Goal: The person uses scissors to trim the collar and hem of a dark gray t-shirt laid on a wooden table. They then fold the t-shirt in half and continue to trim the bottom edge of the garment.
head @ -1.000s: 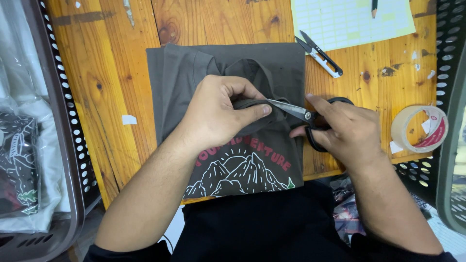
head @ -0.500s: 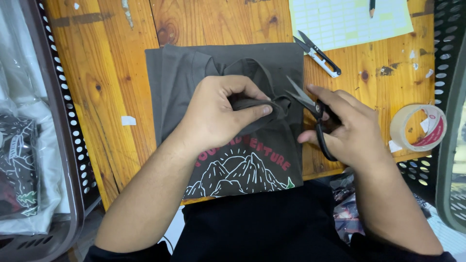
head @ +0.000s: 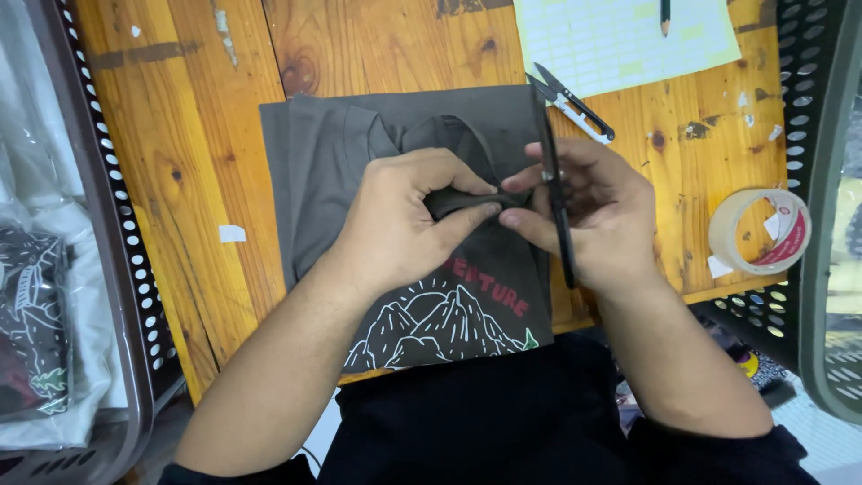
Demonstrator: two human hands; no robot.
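A folded dark grey T-shirt (head: 332,171) with a white mountain print lies on the wooden table (head: 180,135). My left hand (head: 404,220) pinches a raised fold of its fabric near the collar. My right hand (head: 593,216) holds black scissors (head: 555,193), blades pointing away from me, and its fingertips also touch that pinched fold. The scissor blades look closed and lie beside the fold, not around it.
Small thread snips (head: 570,101) lie at the shirt's far right corner, beside a gridded paper sheet (head: 620,40) with a pencil (head: 665,16). A tape roll (head: 759,232) sits at the right edge. Perforated grey baskets (head: 99,233) flank the table; the left one holds bagged printed shirts (head: 31,314).
The scissors have swung from pointing left at the pinched fabric to pointing away from me, upright in my right hand. My left hand keeps pinching the same fold.
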